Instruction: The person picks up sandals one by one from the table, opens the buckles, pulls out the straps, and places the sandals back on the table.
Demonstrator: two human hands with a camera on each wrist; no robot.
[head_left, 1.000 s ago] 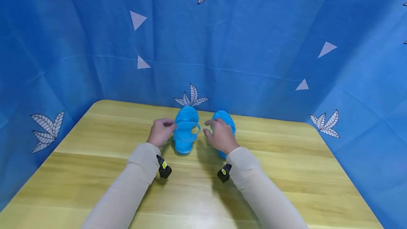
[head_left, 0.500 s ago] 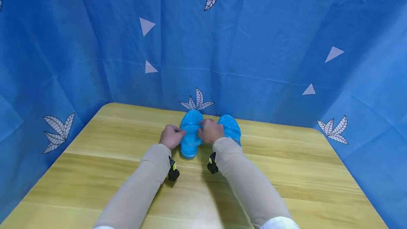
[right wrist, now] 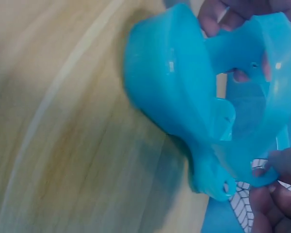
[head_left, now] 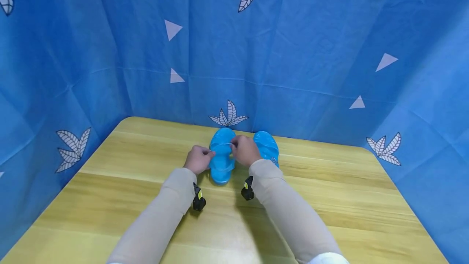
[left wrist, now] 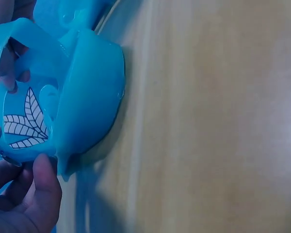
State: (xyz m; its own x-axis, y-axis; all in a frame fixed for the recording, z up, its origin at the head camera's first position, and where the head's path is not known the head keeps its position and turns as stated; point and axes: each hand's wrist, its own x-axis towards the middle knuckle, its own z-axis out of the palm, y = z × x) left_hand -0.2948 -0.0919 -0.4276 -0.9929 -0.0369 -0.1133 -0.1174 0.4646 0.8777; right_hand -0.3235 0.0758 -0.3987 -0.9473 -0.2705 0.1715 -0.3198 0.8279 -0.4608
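Note:
A blue plastic sandal (head_left: pixel 221 164) sits on the table with its toe toward the curtain. My left hand (head_left: pixel 198 159) pinches its ankle strap at the left side, with the thumb (left wrist: pixel 46 182) pressed near the small buckle (left wrist: pixel 10 160) in the left wrist view. From the right, my right hand (head_left: pixel 246 150) pinches the loose end of the strap (right wrist: pixel 283 73) between thumb and fingers. In the right wrist view a tab with a hole (right wrist: pixel 223 187) on the sandal's side stands close to that end. A matching sandal (head_left: pixel 266 146) lies to the right, partly hidden behind my right hand.
The wooden table (head_left: pixel 329 199) has rounded back corners. A blue curtain (head_left: pixel 293 52) with white leaves and triangles hangs behind it and at both sides. Small black cameras (head_left: pixel 199 199) are worn on the wrists.
My right hand has moved left, from over the right sandal to the left sandal, and now pinches its strap. My left hand stays at that sandal's left side. The head view has shifted slightly.

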